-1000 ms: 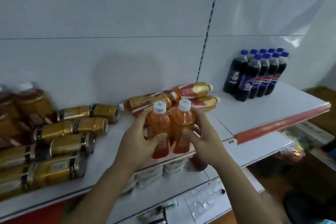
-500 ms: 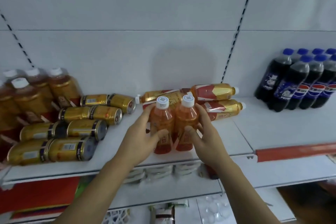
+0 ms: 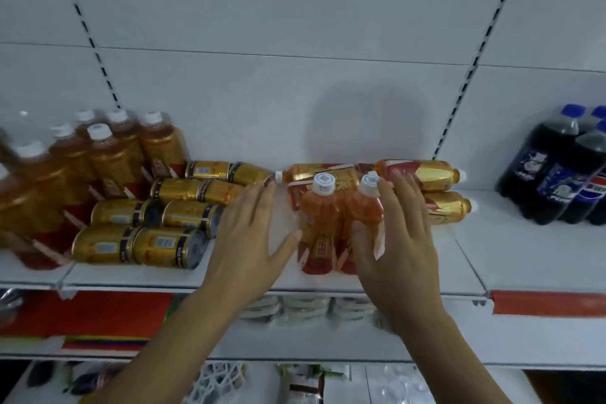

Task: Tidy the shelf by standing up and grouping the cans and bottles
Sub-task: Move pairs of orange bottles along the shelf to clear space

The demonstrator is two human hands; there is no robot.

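Now your two orange drink bottles (image 3: 319,223) upright, left hand (image 3: 249,239) spread wide, right hand (image 3: 398,239) flat, gripping nothing.

A pale grey-white panelled back wall (image 3: 295,10) fills the upper half, crossed by thin horizontal seams and by three dark slotted upright rails (image 3: 472,72) that lean with the wide lens. A soft round shadow (image 3: 367,128) lies on the wall at centre. Below it runs a white metal shelf board (image 3: 531,259) with a red price strip (image 3: 551,303) along its front edge at right, and a second white shelf (image 3: 492,344) beneath, dimly lit
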